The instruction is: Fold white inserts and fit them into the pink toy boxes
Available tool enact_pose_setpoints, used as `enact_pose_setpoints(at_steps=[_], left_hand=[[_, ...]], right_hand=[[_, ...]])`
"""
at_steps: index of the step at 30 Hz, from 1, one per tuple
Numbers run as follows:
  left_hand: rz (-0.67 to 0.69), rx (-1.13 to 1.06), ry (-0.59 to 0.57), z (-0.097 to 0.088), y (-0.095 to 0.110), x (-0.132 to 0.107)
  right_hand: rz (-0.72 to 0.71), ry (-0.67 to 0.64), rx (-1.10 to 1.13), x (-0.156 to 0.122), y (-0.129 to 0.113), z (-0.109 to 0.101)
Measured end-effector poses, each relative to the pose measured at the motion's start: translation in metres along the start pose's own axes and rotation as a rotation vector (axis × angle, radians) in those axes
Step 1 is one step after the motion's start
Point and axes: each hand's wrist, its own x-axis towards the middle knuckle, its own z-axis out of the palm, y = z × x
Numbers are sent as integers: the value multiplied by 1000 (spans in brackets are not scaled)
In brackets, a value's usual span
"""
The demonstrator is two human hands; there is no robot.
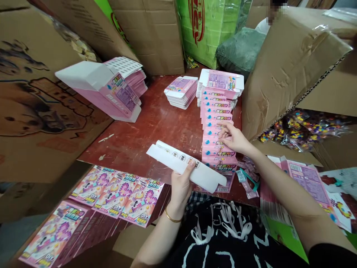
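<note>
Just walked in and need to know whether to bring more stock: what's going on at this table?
A person sits at a red-brown table, holding a white folded carton blank in the left hand. The right hand rests its fingers on a fanned row of flat pink cartons. Finished pink boxes stand packed at lower left, and bagged colourful pieces lie in a cardboard box at right.

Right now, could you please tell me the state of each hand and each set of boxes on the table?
left hand: shut on a flat white box blank.
right hand: open, fingertips on the row of pink flat boxes.
finished boxes: closed, standing side by side.
small stack: flat, piled.
</note>
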Motion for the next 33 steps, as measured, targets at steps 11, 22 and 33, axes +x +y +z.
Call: enact_pose_setpoints(at_steps=[11, 22, 33], left_hand=[[-22, 13, 4, 3, -1, 6], [-25, 3, -20, 5, -2, 1], [25, 122, -171, 15, 9, 0]], right_hand=[[-6, 203, -293, 17, 20, -13], [-47, 416, -411, 8, -3, -1], [37, -16, -56, -57, -88, 47]])
